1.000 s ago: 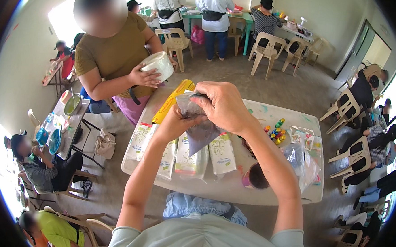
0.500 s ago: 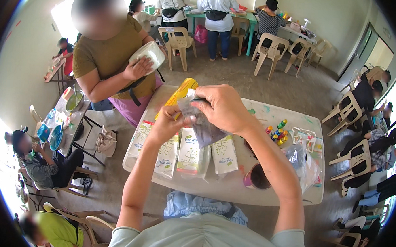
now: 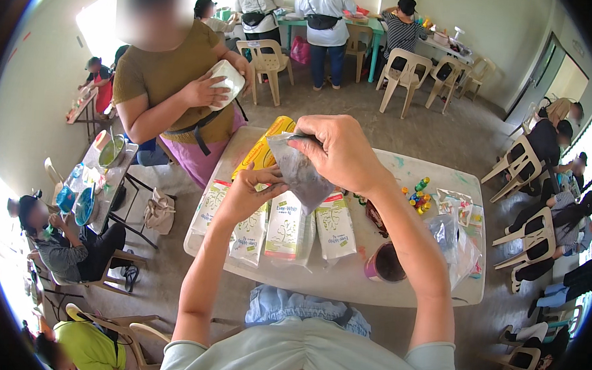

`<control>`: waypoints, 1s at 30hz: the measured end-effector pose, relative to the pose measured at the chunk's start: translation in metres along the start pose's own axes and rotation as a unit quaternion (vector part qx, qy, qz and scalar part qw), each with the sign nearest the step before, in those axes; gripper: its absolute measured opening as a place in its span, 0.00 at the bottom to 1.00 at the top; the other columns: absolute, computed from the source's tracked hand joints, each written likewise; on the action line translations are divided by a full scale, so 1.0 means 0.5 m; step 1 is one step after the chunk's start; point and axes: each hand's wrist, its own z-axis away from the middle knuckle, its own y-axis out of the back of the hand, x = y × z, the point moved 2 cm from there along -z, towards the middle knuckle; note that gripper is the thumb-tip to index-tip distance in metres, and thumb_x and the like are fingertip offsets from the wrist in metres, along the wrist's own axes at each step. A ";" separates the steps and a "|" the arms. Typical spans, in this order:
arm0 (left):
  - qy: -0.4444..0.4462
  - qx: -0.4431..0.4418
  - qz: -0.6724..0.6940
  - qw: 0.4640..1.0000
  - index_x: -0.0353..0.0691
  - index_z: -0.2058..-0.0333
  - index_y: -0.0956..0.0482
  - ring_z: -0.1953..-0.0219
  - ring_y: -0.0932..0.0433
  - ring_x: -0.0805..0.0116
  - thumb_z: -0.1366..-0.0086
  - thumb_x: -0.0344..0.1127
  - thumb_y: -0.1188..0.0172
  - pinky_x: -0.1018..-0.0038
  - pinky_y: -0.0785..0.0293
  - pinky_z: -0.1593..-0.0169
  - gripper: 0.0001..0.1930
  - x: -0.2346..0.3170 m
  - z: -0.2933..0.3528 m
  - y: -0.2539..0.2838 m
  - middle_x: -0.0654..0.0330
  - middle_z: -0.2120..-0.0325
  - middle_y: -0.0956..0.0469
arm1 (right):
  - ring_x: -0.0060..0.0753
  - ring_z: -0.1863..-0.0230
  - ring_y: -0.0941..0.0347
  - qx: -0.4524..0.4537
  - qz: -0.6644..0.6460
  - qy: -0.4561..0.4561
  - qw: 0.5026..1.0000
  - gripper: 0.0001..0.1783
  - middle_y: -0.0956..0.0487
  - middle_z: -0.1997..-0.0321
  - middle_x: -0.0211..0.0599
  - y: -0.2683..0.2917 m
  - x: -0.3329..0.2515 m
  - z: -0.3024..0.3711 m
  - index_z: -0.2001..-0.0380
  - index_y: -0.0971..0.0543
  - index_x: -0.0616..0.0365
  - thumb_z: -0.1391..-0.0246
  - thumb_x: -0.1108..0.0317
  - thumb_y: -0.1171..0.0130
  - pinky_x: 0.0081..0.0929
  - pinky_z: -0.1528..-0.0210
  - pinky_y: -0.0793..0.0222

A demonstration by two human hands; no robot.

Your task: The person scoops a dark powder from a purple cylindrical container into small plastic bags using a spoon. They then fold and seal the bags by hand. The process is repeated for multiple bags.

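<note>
My right hand (image 3: 341, 150) pinches the top of a clear plastic bag (image 3: 302, 175) with dark grey contents, which hangs tilted over the table. Beside the bag's lower left edge is my left hand (image 3: 250, 194), its fingers and thumb apart and the tips near or touching the plastic. Below both hands stand several white and green packets (image 3: 287, 230). Behind them lies a yellow roll-shaped package (image 3: 266, 146). A dark-topped round tub (image 3: 387, 265) sits under my right forearm.
The white table (image 3: 331, 280) also holds small colour bottles (image 3: 420, 197) and clear plastic bags (image 3: 457, 244) at the right. A person (image 3: 174, 78) stands at its far left corner, holding a white container (image 3: 227, 84). Plastic chairs (image 3: 403, 80) and other people surround it.
My left hand has eased its hold and slid down along the bag. My right hand has risen slightly with the bag. The person opposite has turned the white container.
</note>
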 end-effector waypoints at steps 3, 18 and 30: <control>-0.071 0.001 0.024 0.997 0.34 0.68 0.25 0.61 0.30 0.78 0.54 0.32 0.33 0.74 0.35 0.53 0.15 0.006 -0.006 0.003 0.63 0.68 0.25 | 0.50 0.77 0.34 -0.028 -0.007 0.009 1.000 0.07 0.29 0.78 0.48 -0.011 0.001 -0.004 0.76 0.27 0.64 0.60 0.73 0.41 0.32 0.75 0.38; 0.021 -0.061 0.091 0.994 0.38 0.58 0.30 0.61 0.31 0.80 0.50 0.28 0.37 0.77 0.33 0.57 0.19 0.004 -0.017 -0.030 0.67 0.65 0.26 | 0.46 0.77 0.33 -0.040 -0.049 -0.017 0.998 0.09 0.28 0.77 0.48 -0.030 0.005 0.012 0.73 0.27 0.64 0.59 0.71 0.40 0.30 0.73 0.37; -0.004 -0.077 0.043 0.996 0.37 0.55 0.33 0.60 0.32 0.74 0.43 0.35 0.43 0.75 0.34 0.56 0.18 -0.032 -0.017 -0.036 0.63 0.63 0.29 | 0.41 0.68 0.28 -0.102 -0.051 -0.093 0.989 0.18 0.25 0.69 0.48 -0.023 0.043 0.052 0.63 0.28 0.64 0.60 0.71 0.39 0.29 0.63 0.34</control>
